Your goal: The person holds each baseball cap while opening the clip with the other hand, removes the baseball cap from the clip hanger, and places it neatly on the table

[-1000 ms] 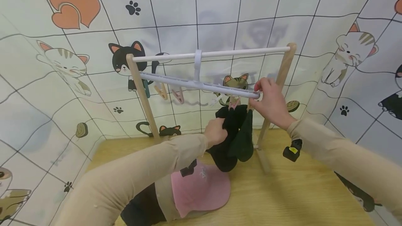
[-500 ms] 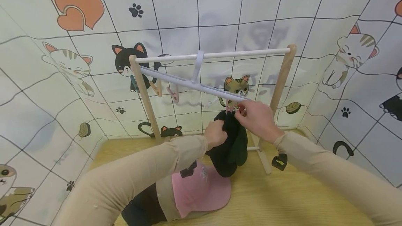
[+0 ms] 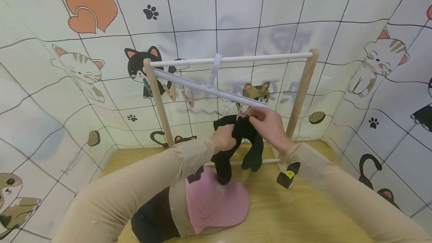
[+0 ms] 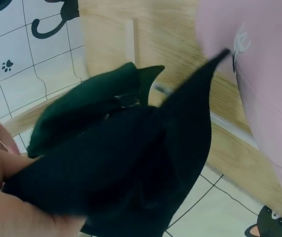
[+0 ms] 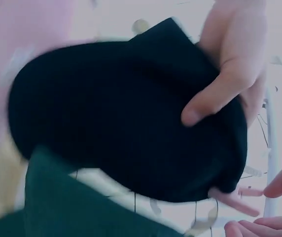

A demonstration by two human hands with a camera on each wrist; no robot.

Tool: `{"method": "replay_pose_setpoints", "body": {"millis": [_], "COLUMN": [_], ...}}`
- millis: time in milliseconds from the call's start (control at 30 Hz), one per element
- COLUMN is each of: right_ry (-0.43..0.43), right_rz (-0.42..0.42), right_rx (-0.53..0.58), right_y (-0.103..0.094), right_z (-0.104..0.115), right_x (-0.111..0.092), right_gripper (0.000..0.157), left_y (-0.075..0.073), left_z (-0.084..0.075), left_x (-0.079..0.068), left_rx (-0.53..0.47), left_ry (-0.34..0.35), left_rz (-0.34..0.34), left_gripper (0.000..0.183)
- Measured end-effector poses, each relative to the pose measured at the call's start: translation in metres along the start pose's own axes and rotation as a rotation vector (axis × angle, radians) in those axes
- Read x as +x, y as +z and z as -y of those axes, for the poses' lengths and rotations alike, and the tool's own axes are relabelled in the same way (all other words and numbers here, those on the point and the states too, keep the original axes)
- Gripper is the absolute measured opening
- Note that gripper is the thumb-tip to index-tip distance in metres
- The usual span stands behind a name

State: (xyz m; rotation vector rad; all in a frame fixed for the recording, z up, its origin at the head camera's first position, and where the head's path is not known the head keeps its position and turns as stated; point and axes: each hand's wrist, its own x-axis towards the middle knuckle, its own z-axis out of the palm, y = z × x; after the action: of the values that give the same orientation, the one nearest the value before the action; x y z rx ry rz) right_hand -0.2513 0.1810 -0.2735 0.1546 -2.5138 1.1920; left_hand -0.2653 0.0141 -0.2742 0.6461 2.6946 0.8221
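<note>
My left hand grips a black sock; in the right wrist view its thumb lies flat on the cloth. A pink clothespin on the hanger bites the sock's upper edge. Beside it hangs a dark green sock, partly behind the black one in the left wrist view. My right hand is at the low right end of the tilted lilac hanger. In the right wrist view, its thumb and finger stand apart around the handle ends of the pink clothespin. An orange clothespin shows beside the right fingertips.
The hanger hooks over the white rod of a wooden rack. More clothespins, one orange-yellow, dangle at its left. Below lie a pink cap and a dark-and-beige garment on the wooden table. Cat-print walls stand behind.
My right hand has left the hanger's tip and moved left and down to the clothespins. The hanger's right end has dipped. My left hand has shifted slightly left, pulling the black sock outward.
</note>
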Motion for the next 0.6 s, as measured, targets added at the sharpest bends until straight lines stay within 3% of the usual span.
{"method": "replay_pose_setpoints", "body": {"millis": [100, 200, 367, 467, 600], "right_ry": [0.091, 0.116, 0.167, 0.194, 0.177], "right_rz": [0.005, 0.005, -0.049, -0.091, -0.126], "right_rx": [0.136, 0.205, 0.268, 0.271, 0.162], "right_y": [0.008, 0.015, 0.018, 0.017, 0.019], "right_z": [0.003, 0.006, 0.009, 0.01, 0.012], "right_x": [0.003, 0.005, 0.012, 0.017, 0.022], "right_gripper": [0.033, 0.03, 0.031, 0.034, 0.035], "left_y": [-0.003, -0.006, -0.009, -0.009, -0.007], "left_z": [-0.001, -0.002, -0.006, -0.008, -0.011], "left_x": [-0.003, -0.004, -0.003, -0.002, -0.003], "left_rx": [-0.077, -0.135, -0.139, -0.139, -0.121], "left_ry": [-0.007, 0.009, 0.067, 0.09, 0.108], "left_rz": [0.078, 0.155, 0.206, 0.213, 0.22], "left_gripper": [0.063, 0.066, 0.067, 0.067, 0.066]}}
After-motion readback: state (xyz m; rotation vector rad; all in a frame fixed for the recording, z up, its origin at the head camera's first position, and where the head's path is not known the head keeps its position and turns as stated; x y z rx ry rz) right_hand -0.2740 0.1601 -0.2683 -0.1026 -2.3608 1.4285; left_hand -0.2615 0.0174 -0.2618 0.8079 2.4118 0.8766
